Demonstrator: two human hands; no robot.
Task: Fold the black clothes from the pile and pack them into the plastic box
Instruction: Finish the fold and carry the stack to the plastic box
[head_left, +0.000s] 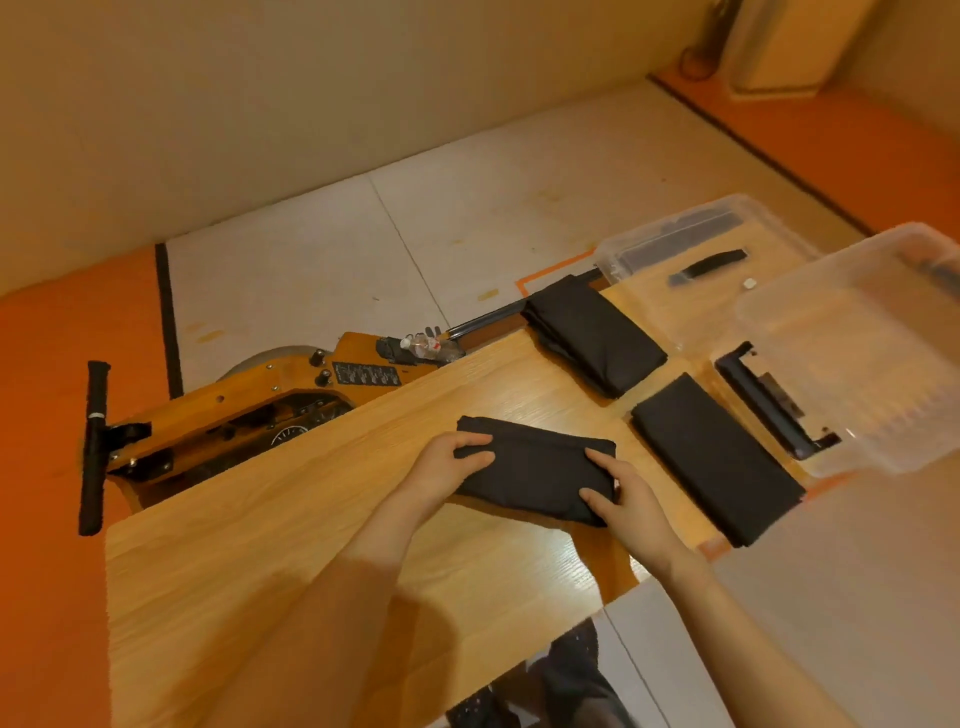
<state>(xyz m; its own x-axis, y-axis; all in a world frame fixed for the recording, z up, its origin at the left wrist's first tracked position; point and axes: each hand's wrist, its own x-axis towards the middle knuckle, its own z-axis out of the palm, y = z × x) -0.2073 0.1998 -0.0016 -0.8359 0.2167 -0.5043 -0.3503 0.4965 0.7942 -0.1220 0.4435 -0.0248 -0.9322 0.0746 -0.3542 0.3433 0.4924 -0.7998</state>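
1. Wooden table (270, 582), light grain, runs diagonally across the view; its near edge is cut off by the bottom of the frame.
2. Folded black garment (540, 470) lies flat on the table, mid-frame, between both hands.
3. Left hand (447, 470) grips the garment's left end: fingers curled over the top of the cloth, thumb out of sight, presumably beneath the edge.
4. Right hand (621, 501) holds the right end, fingers bent over the fabric; whether the thumb goes under cannot be told.
5. Whether the garment is lifted off the table or pressed onto it cannot be told from this angle.
6. Second folded black piece (714, 460) lies just right of the held one, apart from it, one corner overhanging the table edge.
7. Third black bundle (595, 340), thicker and looser, sits farther back at the table's far edge.
8. Clear plastic box (852, 358) at right, tilted or blurred by the wide lens; it looks empty as far as shows, far corner cut off by the frame.
9. Clear lid (680, 234) with black handle strap (709, 266) lies behind the box.
10. Black latch part (769, 402) shows through the box wall; its form is hard to make out.
11. Wooden rowing machine (270, 400) stands on the floor beyond the table, partly hidden by it; small bottle (428, 345) rests on it, label unreadable.
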